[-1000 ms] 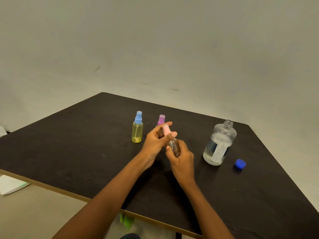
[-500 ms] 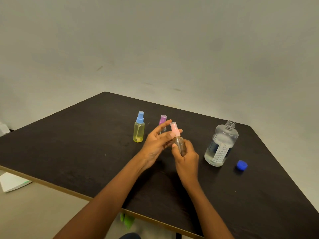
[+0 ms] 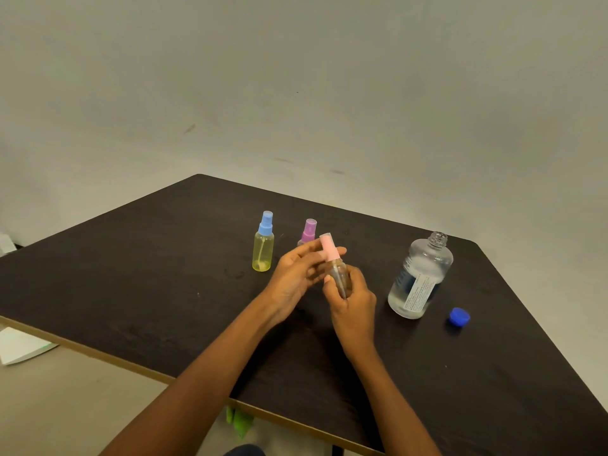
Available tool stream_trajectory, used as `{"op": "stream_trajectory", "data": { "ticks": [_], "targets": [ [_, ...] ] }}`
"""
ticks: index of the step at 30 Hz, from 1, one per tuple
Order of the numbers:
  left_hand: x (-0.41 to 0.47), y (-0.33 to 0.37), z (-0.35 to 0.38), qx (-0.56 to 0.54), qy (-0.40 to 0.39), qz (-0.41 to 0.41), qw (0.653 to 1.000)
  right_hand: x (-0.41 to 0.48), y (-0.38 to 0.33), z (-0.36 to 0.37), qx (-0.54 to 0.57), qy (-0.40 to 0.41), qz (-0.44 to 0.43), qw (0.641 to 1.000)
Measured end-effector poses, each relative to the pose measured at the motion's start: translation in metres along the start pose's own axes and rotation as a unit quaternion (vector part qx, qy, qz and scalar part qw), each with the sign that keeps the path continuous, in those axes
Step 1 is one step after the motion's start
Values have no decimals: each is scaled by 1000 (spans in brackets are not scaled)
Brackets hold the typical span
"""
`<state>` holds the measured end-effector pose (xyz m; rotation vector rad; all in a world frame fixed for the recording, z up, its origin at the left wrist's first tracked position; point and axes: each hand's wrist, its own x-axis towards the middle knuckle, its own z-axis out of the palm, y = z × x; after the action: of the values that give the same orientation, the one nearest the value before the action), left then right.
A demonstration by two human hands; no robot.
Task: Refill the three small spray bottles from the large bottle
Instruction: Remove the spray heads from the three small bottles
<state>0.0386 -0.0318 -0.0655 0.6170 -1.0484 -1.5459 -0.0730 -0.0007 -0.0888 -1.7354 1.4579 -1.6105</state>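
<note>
One dark wooden table (image 3: 131, 291), bearing everything.
One large clear plastic bottle (image 3: 419, 278): uncapped, upright, right of hands, part-filled with clear liquid.
Two hands: right hand (image 3: 353, 301) curled round body of held bottle; left hand (image 3: 296, 278) pinching its pink head.
Three small spray bottles: yellow blue-topped bottle (image 3: 263, 248) upright at left; purple-topped bottle (image 3: 309, 230) behind left hand, body mostly hidden; clear pink-topped bottle (image 3: 339, 274) held tilted above table.
One round blue cap (image 3: 459, 316), on table near large bottle, to its right.
</note>
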Motion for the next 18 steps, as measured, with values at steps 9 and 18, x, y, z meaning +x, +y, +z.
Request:
{"op": "stream_trajectory", "data": {
  "ticks": [9, 18],
  "targets": [
    [-3, -3, 4, 70, 43, 0, 997, -3, -2, 0, -6, -30, -4, 1000],
    [-3, 1, 2, -11, -10, -19, 1000, -1, 0, -1, 0, -5, 3, 1000]
  ]
}}
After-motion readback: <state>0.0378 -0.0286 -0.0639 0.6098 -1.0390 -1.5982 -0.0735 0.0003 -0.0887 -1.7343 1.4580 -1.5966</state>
